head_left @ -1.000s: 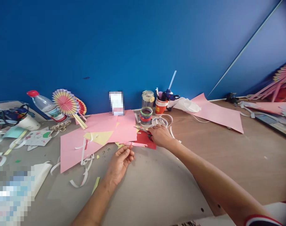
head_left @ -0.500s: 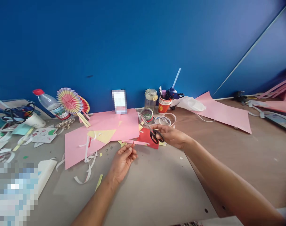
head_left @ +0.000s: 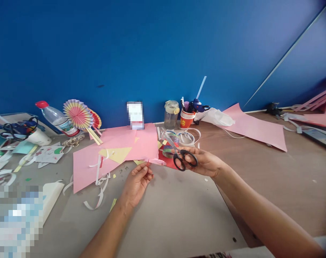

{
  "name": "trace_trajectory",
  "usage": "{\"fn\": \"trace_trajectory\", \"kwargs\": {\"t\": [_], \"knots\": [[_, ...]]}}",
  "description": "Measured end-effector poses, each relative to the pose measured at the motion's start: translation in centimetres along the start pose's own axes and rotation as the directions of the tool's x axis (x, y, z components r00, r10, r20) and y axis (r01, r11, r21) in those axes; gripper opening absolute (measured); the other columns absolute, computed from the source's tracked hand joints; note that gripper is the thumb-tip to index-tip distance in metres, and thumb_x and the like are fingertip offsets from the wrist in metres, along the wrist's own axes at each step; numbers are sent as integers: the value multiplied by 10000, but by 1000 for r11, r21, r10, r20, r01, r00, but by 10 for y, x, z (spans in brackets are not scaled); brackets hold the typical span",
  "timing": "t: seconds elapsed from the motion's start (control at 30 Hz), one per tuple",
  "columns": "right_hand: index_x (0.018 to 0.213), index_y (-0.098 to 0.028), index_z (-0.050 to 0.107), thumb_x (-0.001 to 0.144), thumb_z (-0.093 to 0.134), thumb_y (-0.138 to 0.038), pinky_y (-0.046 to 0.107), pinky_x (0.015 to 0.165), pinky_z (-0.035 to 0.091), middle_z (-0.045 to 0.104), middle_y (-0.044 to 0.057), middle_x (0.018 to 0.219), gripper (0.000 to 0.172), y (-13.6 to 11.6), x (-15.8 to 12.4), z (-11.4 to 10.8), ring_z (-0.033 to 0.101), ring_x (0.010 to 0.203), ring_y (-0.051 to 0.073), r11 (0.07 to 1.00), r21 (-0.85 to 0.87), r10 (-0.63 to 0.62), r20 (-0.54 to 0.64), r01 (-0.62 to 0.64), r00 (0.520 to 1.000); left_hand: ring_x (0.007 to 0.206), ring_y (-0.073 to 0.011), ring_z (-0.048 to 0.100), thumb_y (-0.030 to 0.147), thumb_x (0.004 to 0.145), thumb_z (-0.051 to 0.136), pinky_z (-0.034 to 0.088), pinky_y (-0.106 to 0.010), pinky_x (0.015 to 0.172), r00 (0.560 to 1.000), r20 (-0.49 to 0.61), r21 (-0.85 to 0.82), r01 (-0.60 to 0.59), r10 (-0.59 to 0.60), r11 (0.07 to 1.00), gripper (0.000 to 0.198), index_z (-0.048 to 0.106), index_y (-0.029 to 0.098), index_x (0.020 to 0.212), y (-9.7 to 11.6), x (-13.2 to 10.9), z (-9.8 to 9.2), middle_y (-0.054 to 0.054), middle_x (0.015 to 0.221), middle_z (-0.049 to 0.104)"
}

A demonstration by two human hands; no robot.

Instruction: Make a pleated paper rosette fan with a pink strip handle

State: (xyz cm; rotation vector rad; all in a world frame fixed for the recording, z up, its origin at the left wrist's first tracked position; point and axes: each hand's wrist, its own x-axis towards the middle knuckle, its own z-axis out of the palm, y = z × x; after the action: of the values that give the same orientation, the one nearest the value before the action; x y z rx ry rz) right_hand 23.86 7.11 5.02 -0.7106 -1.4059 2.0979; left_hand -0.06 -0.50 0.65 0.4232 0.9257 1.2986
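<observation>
My right hand (head_left: 204,161) holds black-handled scissors (head_left: 180,157), thumb and fingers at the loops, blades pointing up and away to the left. The two loops stand apart. My left hand (head_left: 138,181) is closed in a pinch, thumb against fingers; what sits at its fingertips is too small to make out. Just past those fingertips lies a narrow pink paper strip (head_left: 157,162). Behind the scissors are a piece of red paper (head_left: 171,163) and a roll of clear tape (head_left: 167,152), partly covered by the blades.
Large pink sheets (head_left: 145,141) with a yellow scrap (head_left: 116,154) lie behind my left hand. Farther back stand a phone (head_left: 135,114), a clear bottle (head_left: 171,116) and a red paper cup (head_left: 186,120) of tools. Folded paper fans (head_left: 78,114) lean at left; white strips (head_left: 101,199) lie about.
My right hand has moved slightly right and nearer, and the scissor loops have spread. The tape roll now sits closer to me. My left hand has shifted slightly left.
</observation>
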Motion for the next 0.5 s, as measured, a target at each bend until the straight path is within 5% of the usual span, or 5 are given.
{"fn": "trace_trajectory", "kwargs": {"t": [0.1,0.23,0.37,0.5], "knots": [[1145,-170,543,934,240,-458,327,691,421,585,92,855,469,-5,-2,0,517,720,184,994,-106,12,-123,-26,992,498,-64,550,163,620,792,531,-260,672,1000,-12,-35,-25,25,999,219,689,129,810,2,0,0,7,620,645],[1281,-112,457,928,-84,-296,339,723,432,580,150,981,672,-8,-4,-7,527,771,192,962,-269,18,-136,-54,991,617,-108,627,128,548,817,536,-223,632,994,-74,-103,-83,75,991,266,690,142,781,8,-2,0,-23,742,702],[1189,-111,552,937,195,-481,331,660,412,601,126,867,573,-4,-12,-17,527,753,199,963,-270,3,-82,-25,997,746,-136,659,145,667,743,543,-231,663,979,-142,-181,-169,144,969,135,666,171,775,20,0,-6,-19,824,713],[1110,-106,625,738,644,-534,277,611,375,612,70,786,568,4,-21,-20,476,666,138,963,-262,100,106,-69,989,798,-154,662,168,789,611,538,-285,699,944,-208,-268,-305,255,914,56,651,197,813,36,4,-13,-15,846,719]]}}
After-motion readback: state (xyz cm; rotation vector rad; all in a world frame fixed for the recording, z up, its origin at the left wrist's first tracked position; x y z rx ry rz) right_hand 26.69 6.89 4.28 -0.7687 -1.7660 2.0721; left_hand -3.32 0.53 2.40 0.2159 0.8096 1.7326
